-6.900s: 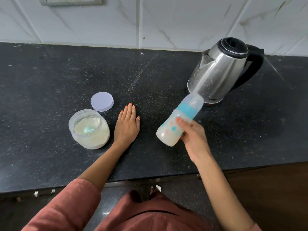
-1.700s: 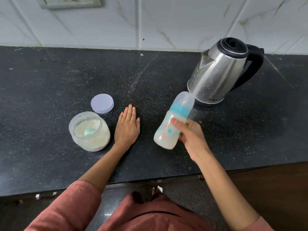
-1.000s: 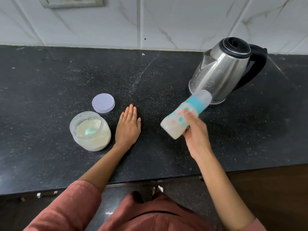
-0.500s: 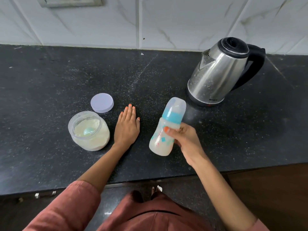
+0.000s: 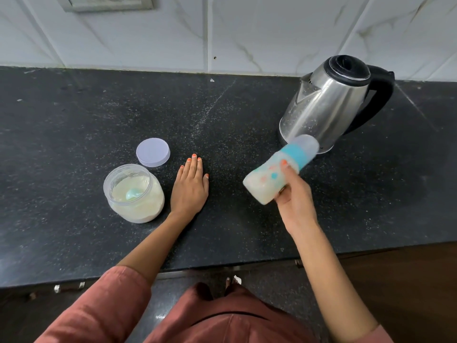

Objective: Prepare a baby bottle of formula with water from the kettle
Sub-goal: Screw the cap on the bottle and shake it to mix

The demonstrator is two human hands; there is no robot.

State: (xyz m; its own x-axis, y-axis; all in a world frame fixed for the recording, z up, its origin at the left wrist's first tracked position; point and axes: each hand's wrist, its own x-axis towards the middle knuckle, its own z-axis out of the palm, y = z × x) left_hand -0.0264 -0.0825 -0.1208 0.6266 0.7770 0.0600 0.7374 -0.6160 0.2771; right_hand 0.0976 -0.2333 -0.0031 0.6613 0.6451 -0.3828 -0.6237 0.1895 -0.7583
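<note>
The right hand (image 5: pixel 295 201) has its grip closed around the baby bottle (image 5: pixel 279 169), up off the worktop (image 5: pixel 74 120). The bottle is tipped, its cap toward the kettle (image 5: pixel 329 105). The left hand (image 5: pixel 189 188) lies flat, holding nothing.

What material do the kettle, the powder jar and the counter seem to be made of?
Kettle: polished metal, likely stainless steel, since it mirrors light; lid and handle look like black plastic.
Powder jar: clear plastic probably, as the powder shows through its wall.
Counter: dark speckled stone, perhaps granite, with a dull sheen.
</note>
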